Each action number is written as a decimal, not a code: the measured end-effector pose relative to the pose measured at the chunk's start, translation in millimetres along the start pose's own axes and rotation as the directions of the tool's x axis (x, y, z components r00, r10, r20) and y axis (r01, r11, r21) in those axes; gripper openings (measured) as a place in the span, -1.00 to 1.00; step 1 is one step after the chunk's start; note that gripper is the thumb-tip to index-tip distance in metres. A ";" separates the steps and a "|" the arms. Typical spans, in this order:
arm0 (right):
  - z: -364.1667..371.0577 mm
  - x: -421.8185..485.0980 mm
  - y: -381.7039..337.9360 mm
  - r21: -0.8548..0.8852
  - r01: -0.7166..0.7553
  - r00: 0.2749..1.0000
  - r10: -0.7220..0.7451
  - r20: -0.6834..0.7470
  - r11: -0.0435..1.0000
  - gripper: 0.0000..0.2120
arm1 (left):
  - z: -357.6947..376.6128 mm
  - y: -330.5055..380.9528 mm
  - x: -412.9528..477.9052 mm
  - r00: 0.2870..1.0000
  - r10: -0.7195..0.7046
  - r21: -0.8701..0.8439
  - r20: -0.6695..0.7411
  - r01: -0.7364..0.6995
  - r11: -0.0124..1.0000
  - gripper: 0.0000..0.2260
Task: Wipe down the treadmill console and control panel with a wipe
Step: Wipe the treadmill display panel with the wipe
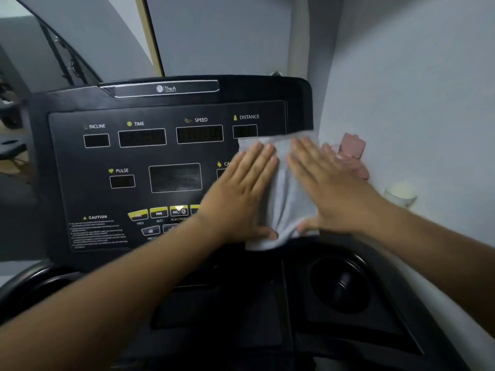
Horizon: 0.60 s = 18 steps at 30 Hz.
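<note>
The black treadmill console point(166, 156) fills the middle of the head view, with dark displays labelled incline, time, speed, distance and pulse, and yellow buttons point(158, 212) lower down. A white wipe point(285, 188) lies spread over the console's right part. My left hand point(241, 194) presses flat on the wipe's left side, fingers straight. My right hand point(329, 183) presses flat on its right side, fingers straight and reaching past the console's right edge. The wipe hides the lower right of the panel.
A pale wall point(415, 89) stands close against the console's right side. A pink object point(352, 148) and a small white cup point(400, 194) sit by that wall. A round black cup holder point(340, 285) lies below my right hand.
</note>
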State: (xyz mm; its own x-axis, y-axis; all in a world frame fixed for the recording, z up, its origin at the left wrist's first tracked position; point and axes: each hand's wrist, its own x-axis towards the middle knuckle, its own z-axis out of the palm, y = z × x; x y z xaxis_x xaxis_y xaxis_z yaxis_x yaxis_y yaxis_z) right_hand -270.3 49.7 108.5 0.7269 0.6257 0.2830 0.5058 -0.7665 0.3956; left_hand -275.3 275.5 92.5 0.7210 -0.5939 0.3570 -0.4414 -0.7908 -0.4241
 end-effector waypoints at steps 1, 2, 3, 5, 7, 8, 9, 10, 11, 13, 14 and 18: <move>-11.3 13.8 7.2 0.006 -0.013 1.000 0.013 -0.013 1.000 0.32 | -8.8 -13.9 9.9 1.000 -0.023 0.022 0.004 0.023 0.999 0.22; -22.6 29.3 13.3 0.021 -0.031 0.999 0.031 -0.015 0.999 0.31 | -18.0 -27.6 20.6 0.999 -0.048 0.043 0.022 0.047 0.998 0.24; -33.0 44.9 18.0 0.041 -0.051 0.999 0.052 -0.017 0.998 0.32 | -27.6 -40.0 30.2 0.997 -0.068 0.063 0.041 0.065 0.996 0.24; -49.5 69.4 22.6 0.048 -0.088 0.996 0.089 -0.031 0.995 0.34 | -42.6 -57.4 43.7 0.995 -0.084 0.074 0.050 0.080 0.994 0.25; -53.8 76.6 21.6 0.029 -0.115 0.993 0.116 -0.022 0.993 0.34 | -45.4 -63.7 44.1 0.996 -0.080 0.064 0.042 0.078 0.995 0.25; -51.6 73.0 18.4 0.024 -0.122 0.993 0.122 -0.005 0.992 0.33 | -42.6 -63.4 39.4 0.996 -0.077 0.062 0.044 0.074 0.995 0.25; -46.6 65.5 12.1 0.013 -0.118 0.993 0.118 0.012 0.993 0.32 | -37.4 -60.5 31.2 0.996 -0.074 0.067 0.049 0.071 0.995 0.26; -38.3 55.4 2.4 -0.010 -0.103 0.994 0.103 0.018 0.995 0.31 | -30.3 -55.4 19.8 0.996 -0.068 0.075 0.052 0.064 0.995 0.26; -27.5 43.0 -10.7 -0.036 -0.082 0.997 0.083 0.010 0.996 0.31 | -22.1 -48.8 5.9 0.997 -0.060 0.080 0.050 0.056 0.995 0.27; -3.4 17.3 -41.5 -0.054 -0.044 0.999 0.045 0.008 0.998 0.31 | -3.7 -32.0 -25.7 0.997 -0.053 0.076 0.054 0.049 0.996 0.26; 7.0 7.7 -55.5 -0.045 -0.035 0.999 0.036 0.020 0.998 0.30 | 5.5 -23.4 -41.0 0.996 -0.059 0.068 0.069 0.055 0.996 0.24; 18.8 -4.8 -81.3 -0.042 -0.038 0.996 0.041 0.073 0.998 0.28 | 21.3 -6.1 -67.5 0.987 -0.117 0.002 0.110 0.118 0.993 0.15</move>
State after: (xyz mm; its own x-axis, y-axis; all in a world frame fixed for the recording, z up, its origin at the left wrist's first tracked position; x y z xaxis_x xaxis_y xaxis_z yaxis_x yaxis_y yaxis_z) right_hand -306.1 106.3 58.5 0.7791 0.5814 0.2344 0.4578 -0.7831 0.4208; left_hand -310.0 323.6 53.3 0.8220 -0.4771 0.3110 -0.3524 -0.8551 -0.3803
